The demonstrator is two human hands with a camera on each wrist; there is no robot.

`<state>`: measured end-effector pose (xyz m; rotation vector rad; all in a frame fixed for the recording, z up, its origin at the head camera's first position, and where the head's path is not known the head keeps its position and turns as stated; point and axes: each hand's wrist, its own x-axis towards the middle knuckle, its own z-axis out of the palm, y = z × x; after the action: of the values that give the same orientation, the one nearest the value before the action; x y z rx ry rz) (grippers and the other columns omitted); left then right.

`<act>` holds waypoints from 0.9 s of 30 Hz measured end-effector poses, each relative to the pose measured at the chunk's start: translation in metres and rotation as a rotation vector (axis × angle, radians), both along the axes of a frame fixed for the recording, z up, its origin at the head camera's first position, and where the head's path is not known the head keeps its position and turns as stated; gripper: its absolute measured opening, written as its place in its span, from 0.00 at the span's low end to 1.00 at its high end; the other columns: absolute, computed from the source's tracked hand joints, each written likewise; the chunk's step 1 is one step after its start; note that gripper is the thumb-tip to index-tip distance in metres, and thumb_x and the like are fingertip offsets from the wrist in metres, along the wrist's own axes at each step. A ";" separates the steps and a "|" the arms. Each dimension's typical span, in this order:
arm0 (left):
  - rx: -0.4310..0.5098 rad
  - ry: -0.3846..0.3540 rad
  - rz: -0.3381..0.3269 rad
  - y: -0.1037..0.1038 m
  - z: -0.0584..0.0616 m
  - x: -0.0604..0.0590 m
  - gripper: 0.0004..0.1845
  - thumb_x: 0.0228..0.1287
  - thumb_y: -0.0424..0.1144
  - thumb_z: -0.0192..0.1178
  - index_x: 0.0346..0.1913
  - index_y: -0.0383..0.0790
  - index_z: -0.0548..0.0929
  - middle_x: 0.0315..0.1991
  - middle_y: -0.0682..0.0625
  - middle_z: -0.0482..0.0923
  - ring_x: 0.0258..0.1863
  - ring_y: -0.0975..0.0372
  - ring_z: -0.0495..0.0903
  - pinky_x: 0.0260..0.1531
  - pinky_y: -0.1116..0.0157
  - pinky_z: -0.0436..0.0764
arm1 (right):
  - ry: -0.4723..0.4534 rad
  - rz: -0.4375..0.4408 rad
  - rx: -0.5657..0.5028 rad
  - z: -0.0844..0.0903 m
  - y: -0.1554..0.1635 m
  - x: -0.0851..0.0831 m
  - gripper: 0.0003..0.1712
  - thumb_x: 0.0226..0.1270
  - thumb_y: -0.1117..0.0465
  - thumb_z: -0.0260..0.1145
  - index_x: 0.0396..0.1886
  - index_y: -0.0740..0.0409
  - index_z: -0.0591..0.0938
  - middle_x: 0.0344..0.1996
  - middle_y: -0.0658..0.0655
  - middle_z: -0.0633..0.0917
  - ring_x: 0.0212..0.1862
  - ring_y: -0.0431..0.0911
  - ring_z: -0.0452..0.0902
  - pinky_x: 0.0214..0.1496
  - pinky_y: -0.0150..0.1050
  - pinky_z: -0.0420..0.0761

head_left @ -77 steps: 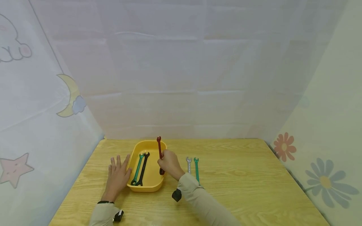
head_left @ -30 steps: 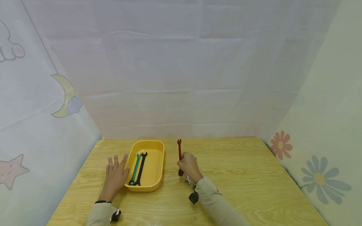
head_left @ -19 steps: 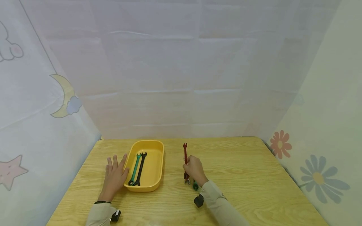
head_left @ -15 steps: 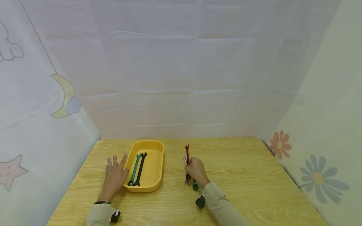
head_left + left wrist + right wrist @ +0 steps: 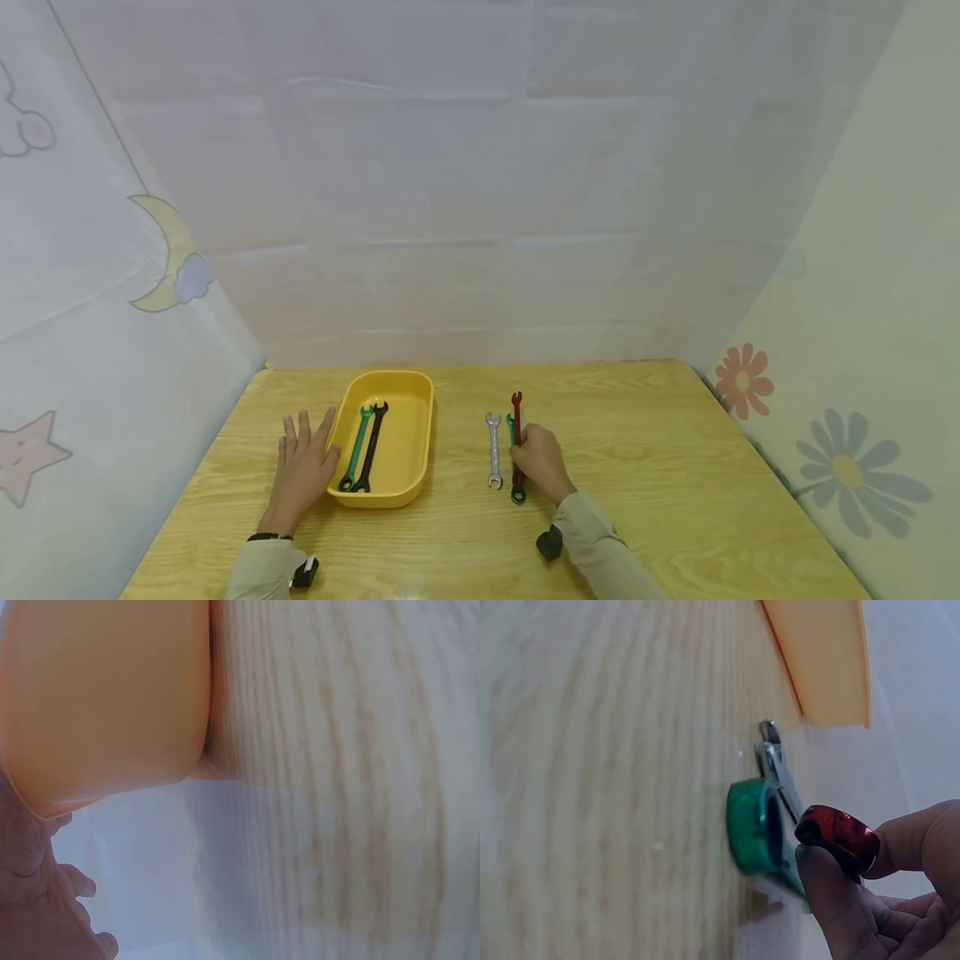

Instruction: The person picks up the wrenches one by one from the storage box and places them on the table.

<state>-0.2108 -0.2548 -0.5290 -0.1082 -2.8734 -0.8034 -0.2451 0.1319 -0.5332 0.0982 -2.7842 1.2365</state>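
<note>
My right hand [image 5: 543,457] pinches a red combination wrench [image 5: 517,408] between thumb and fingers, its open end pointing away from me. Just beneath it on the table lies a green ratcheting wrench [image 5: 518,495], partly covered in the head view. In the right wrist view the red wrench's ring end [image 5: 840,834] hangs above and beside the green ring [image 5: 751,825]. A silver open-ended wrench [image 5: 494,450] lies to the left. My left hand [image 5: 302,475], fingers straight and spread, rests against the left side of a yellow tray [image 5: 405,442].
Inside the tray, a green wrench [image 5: 357,450] and a black wrench [image 5: 371,450] lie side by side at the left. The wooden table [image 5: 637,450] meets a pale cloth backdrop [image 5: 480,292] at its far edge. Patterned cloth walls stand on both sides.
My right hand has carried the red wrench rightward from over the tray, past the silver wrench, to above the green one on the table. The left hand has stayed at the tray.
</note>
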 end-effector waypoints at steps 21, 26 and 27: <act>0.005 -0.018 -0.011 0.001 0.006 0.004 0.34 0.78 0.41 0.49 0.80 0.41 0.50 0.75 0.21 0.34 0.73 0.30 0.24 0.68 0.30 0.36 | -0.101 -0.018 0.044 -0.002 0.027 0.012 0.07 0.55 0.72 0.66 0.23 0.64 0.76 0.18 0.55 0.80 0.18 0.42 0.75 0.19 0.33 0.75; 0.001 -0.031 -0.008 0.002 0.004 0.005 0.35 0.78 0.41 0.49 0.80 0.41 0.50 0.75 0.21 0.34 0.73 0.30 0.23 0.68 0.30 0.36 | -0.145 -0.043 0.112 0.002 0.030 0.020 0.08 0.55 0.69 0.67 0.22 0.62 0.77 0.16 0.52 0.80 0.16 0.42 0.77 0.17 0.35 0.73; 0.003 -0.030 -0.008 0.002 0.004 0.005 0.35 0.78 0.41 0.49 0.80 0.41 0.50 0.75 0.21 0.34 0.73 0.30 0.23 0.68 0.30 0.35 | -0.146 -0.050 0.139 0.003 0.031 0.021 0.08 0.55 0.68 0.67 0.22 0.61 0.77 0.15 0.52 0.80 0.16 0.42 0.77 0.17 0.35 0.72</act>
<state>-0.2058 -0.2526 -0.5247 -0.1082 -2.9016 -0.8182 -0.2246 0.1625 -0.5305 -0.0530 -2.9751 1.0798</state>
